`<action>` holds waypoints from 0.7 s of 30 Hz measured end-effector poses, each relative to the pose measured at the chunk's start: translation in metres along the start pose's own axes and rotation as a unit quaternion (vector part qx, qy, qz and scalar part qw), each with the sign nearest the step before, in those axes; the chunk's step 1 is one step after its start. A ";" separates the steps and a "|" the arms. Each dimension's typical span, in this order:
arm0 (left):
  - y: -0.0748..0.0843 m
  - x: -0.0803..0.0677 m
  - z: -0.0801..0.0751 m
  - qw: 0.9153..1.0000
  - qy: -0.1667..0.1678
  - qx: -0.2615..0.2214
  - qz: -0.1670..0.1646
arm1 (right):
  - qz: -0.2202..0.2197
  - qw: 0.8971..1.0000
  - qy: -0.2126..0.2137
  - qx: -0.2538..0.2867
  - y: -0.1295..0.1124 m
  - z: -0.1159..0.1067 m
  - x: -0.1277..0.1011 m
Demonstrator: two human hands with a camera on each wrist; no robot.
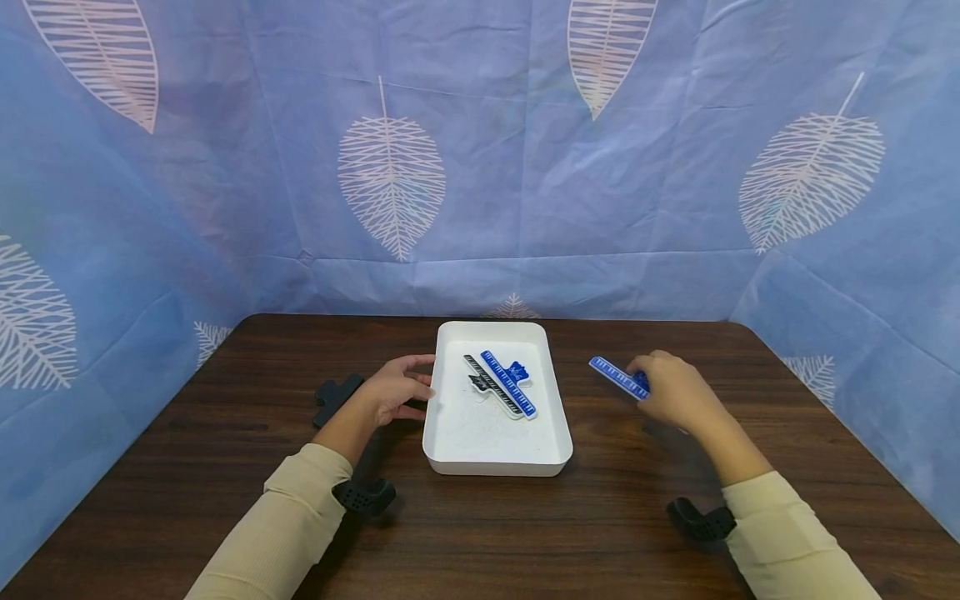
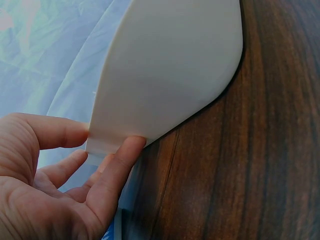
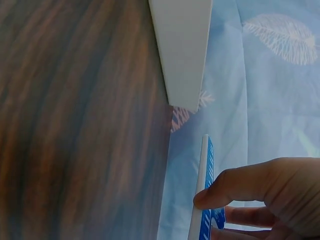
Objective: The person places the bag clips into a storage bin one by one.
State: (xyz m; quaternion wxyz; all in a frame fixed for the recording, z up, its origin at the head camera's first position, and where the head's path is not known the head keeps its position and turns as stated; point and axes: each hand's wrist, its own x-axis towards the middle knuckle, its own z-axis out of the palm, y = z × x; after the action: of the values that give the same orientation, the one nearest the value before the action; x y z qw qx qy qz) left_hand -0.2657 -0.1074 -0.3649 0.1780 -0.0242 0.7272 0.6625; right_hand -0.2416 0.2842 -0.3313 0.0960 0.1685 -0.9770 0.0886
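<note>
A white rectangular tray (image 1: 498,450) holds a blue ruler clip (image 1: 508,385) and a black ruler clip (image 1: 491,387), lying side by side at a slant. My left hand (image 1: 397,390) is at the tray's left side, its fingers extended. In the left wrist view, fingertips (image 2: 134,145) touch the tray's outer wall and rim. To the tray's right, my right hand (image 1: 670,390) pinches another blue ruler clip (image 1: 617,377) by its grip end. The right wrist view shows the thumb on the clip's edge (image 3: 205,175); other fingers lie partly hidden behind it.
A black flat object (image 1: 335,398) with a notched outline lies on the dark wooden table (image 1: 240,467), left of the left wrist. Black bands (image 1: 363,497) sit on both wrists. A blue leaf-print cloth (image 1: 480,167) hangs behind the table and along both sides.
</note>
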 end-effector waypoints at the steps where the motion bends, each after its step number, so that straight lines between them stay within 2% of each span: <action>1: 0.000 0.000 0.000 1.000 -0.001 0.001 0.002 | -0.001 1.000 -0.001 0.001 -0.001 -0.001 0.001; 21: 0.000 0.000 0.000 1.000 -0.002 -0.004 0.004 | -0.046 0.999 0.012 0.006 -0.031 -0.013 0.025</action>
State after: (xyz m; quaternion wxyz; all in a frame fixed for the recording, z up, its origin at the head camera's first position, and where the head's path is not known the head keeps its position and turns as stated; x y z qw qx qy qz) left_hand -0.2659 -0.1074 -0.3653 0.1763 -0.0210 0.7241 0.6664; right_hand -0.2515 0.2504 -0.3086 0.1104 0.2130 -0.9665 0.0917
